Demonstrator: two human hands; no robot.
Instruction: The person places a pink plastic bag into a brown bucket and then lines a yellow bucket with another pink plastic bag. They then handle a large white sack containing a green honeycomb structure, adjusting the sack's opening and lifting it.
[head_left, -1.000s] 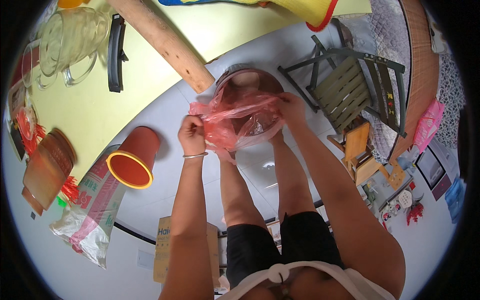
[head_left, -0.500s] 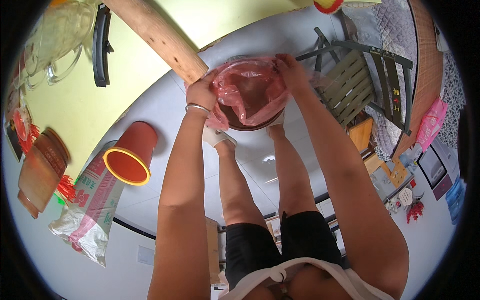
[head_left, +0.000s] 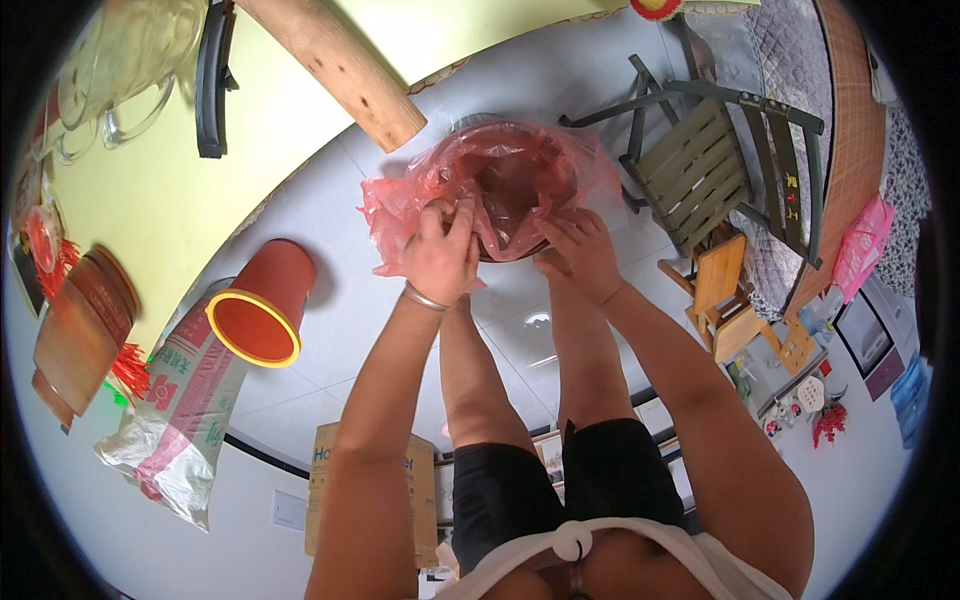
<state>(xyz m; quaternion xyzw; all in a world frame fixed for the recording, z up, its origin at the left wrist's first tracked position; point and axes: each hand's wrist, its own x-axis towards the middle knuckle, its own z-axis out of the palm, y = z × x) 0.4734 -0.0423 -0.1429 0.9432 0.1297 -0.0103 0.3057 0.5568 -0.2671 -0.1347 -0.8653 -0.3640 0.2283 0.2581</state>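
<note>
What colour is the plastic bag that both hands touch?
The plastic bag is translucent pinkish red, best seen in the head view.

a pale tiled floor (head_left: 338, 345), yellow table (head_left: 200, 190), green slatted chair (head_left: 695, 170), white wall (head_left: 250, 505).

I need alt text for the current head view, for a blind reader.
A person's left hand and right hand touch the near edge of a pink bag spread over a bin on the floor. A red bucket is at left, a folding chair at right; a wooden pole overhangs a yellow table.
</note>
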